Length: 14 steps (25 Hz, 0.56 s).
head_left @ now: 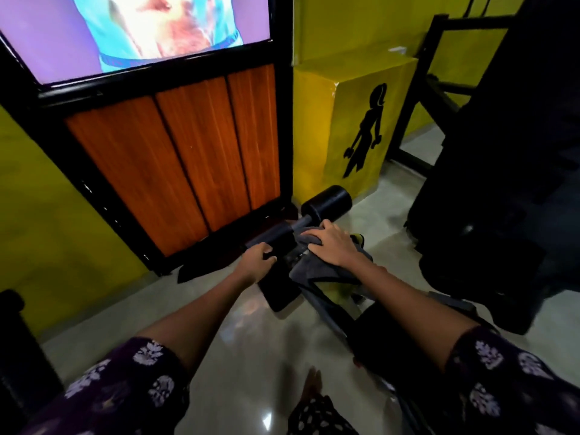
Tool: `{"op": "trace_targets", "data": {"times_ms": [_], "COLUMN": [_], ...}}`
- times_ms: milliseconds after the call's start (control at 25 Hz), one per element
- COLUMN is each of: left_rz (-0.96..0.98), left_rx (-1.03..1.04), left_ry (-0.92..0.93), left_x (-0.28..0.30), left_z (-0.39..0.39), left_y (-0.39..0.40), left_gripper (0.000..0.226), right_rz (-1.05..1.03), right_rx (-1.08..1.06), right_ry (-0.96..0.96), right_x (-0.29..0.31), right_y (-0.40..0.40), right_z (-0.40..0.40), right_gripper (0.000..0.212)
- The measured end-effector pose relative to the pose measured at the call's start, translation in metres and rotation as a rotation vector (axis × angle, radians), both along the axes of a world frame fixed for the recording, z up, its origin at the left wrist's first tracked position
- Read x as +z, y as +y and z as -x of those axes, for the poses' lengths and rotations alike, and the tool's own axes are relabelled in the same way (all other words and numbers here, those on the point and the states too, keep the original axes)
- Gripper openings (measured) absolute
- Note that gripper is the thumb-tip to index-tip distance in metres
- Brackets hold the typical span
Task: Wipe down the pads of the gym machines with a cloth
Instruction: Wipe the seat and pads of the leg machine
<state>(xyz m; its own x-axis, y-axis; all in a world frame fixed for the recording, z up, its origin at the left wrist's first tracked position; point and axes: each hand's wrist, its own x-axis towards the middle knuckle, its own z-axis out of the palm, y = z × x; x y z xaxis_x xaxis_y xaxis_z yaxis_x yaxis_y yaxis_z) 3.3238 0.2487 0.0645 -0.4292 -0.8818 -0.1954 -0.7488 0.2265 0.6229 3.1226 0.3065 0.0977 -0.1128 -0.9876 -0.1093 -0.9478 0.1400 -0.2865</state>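
Your right hand (334,246) is lying flat, fingers straight, pressing the grey cloth (309,265) down onto the machine's frame between the roller pads — it is carrying the cloth, not gripping it. Your left hand (257,262) is curling round the near black roller pad (279,290), steadying it. That pad is running lengthwise from your left hand back toward you, and a second one, the left roller pad (270,238), is sitting just beyond your left fingers. The far roller pad (328,204) is lying ahead and a little right of the cloth, its long axis crossing left to right — your right hand is the nearer one, so it looks like a short forward push is what you are needing next. Behind them, the wood-panelled wall (175,158) is standing close.
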Motion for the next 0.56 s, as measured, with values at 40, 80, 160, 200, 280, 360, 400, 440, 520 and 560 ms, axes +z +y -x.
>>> {"op": "trace_targets", "data": {"times_ms": [40,80,160,200,280,360,400,440,520,560], "left_rz": [-0.001,-0.002,-0.007,-0.012,-0.013,-0.006,-0.002,-0.012,-0.035,-0.064], "left_rx": [0.008,0.014,0.016,0.01,-0.021,-0.039,-0.051,-0.068,-0.122,-0.143], "left_ry": [-0.003,-0.007,-0.022,-0.037,-0.073,-0.084,-0.089,-0.102,-0.109,-0.109], "left_x": [0.0,0.0,0.001,0.0,0.0,-0.001,-0.003,-0.003,-0.009,-0.016], "left_z": [0.0,0.001,0.007,0.013,0.027,0.042,0.049,0.056,0.071,0.077], "left_y": [-0.013,-0.027,-0.057,-0.074,-0.107,-0.138,-0.15,-0.158,-0.18,-0.191], "left_gripper": [0.038,0.037,0.036,0.037,0.038,0.038,0.037,0.036,0.036,0.037], "right_rz": [-0.006,-0.007,-0.01,-0.016,-0.031,-0.049,-0.056,-0.061,-0.07,-0.083], "right_rx": [-0.003,-0.006,-0.008,-0.004,-0.01,-0.043,-0.055,-0.068,-0.113,-0.136], "right_ry": [0.001,0.0,-0.019,-0.029,-0.039,-0.063,-0.068,-0.067,-0.072,-0.071], "right_x": [-0.004,-0.008,-0.016,-0.021,-0.028,-0.032,-0.034,-0.037,-0.043,-0.048], "right_y": [-0.014,-0.028,-0.06,-0.077,-0.108,-0.136,-0.146,-0.153,-0.173,-0.182], "right_z": [0.001,0.004,0.013,0.02,0.033,0.043,0.047,0.05,0.061,0.066], "right_gripper": [0.04,0.04,0.04,0.04,0.039,0.039,0.039,0.04,0.04,0.04]}}
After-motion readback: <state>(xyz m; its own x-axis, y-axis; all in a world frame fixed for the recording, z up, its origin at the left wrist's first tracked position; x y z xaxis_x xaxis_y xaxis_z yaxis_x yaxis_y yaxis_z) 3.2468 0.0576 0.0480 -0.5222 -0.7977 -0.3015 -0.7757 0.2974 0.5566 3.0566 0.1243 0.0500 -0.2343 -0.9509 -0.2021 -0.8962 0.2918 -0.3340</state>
